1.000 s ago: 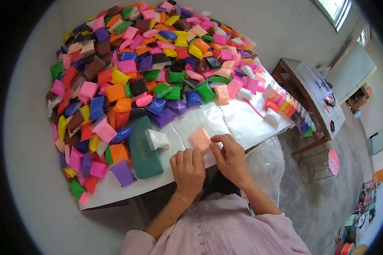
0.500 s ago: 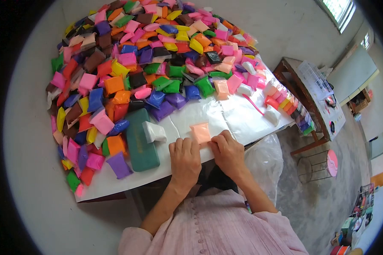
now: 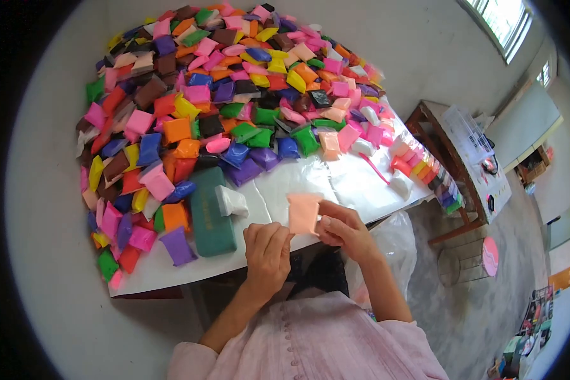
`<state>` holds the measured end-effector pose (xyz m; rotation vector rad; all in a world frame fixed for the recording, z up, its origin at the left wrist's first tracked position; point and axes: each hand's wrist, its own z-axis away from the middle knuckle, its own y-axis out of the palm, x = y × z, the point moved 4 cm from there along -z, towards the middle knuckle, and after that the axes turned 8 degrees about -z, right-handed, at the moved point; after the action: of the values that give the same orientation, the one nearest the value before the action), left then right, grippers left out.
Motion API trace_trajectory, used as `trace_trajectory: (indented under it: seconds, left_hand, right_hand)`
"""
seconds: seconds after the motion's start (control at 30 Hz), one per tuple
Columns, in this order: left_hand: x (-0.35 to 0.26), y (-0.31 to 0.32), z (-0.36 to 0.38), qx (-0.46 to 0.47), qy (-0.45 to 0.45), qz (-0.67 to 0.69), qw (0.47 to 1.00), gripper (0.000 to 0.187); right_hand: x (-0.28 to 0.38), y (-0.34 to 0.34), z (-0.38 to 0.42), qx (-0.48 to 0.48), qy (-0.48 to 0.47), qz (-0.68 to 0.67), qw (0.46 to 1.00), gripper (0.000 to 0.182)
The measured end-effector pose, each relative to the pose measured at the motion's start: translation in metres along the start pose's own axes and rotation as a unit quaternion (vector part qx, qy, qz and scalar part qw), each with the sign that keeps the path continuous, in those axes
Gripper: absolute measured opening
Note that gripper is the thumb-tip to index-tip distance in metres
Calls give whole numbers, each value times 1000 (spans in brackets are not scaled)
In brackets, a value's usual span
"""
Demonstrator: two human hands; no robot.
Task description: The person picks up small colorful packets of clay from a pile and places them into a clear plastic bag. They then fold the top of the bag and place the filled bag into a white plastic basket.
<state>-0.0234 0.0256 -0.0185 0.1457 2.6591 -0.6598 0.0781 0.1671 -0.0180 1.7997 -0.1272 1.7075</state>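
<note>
A small peach-coloured packet (image 3: 303, 213), soft and square in clear wrap, is held up over the table's front edge. My right hand (image 3: 348, 232) pinches its right side between thumb and fingers. At its lower left corner my left hand (image 3: 267, 253) is closed, with the fingers curled against the packet. A white packet (image 3: 232, 201) lies to the left, on the edge of a green case (image 3: 211, 215). A purple packet (image 3: 178, 246) rests beyond the case.
Many coloured packets (image 3: 171, 130) are heaped across the back and left of the white-covered table (image 3: 269, 183). At right lie a pink stick (image 3: 374, 169) and a row of coloured packs (image 3: 430, 168). A clear plastic bag (image 3: 392, 247) hangs by the table; a stool (image 3: 489, 256) stands farther right.
The peach packet has been lifted off the table and tilted up toward me. My right hand has shifted from its lower corner to its right side; my left hand has moved slightly lower.
</note>
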Motion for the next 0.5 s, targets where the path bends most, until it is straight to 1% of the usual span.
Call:
trace_trajectory:
  seconds: [0.07,0.17,0.2,0.3,0.37,0.5]
  left_hand:
    - [-2,-3,-1,-3,8,-6,1000,12]
    - [-2,-9,-3,8,31,-45,998,13]
    - [-2,-13,-3,14,39,-64,997,13]
    - [-5,-29,-10,54,36,-42,997,16]
    - [-4,-47,-19,46,-27,13,998,18]
    - [9,-62,-40,51,-132,78,987,21]
  right_hand:
    - [-11,3,-9,105,63,-107,987,38]
    - [-10,9,-14,137,33,-122,983,35]
    - [-12,9,-16,137,36,-119,983,34]
    - [-18,10,-17,138,42,-107,984,29]
    - [-17,10,-14,139,38,-94,985,25]
    - [-24,9,-10,164,68,-77,981,34]
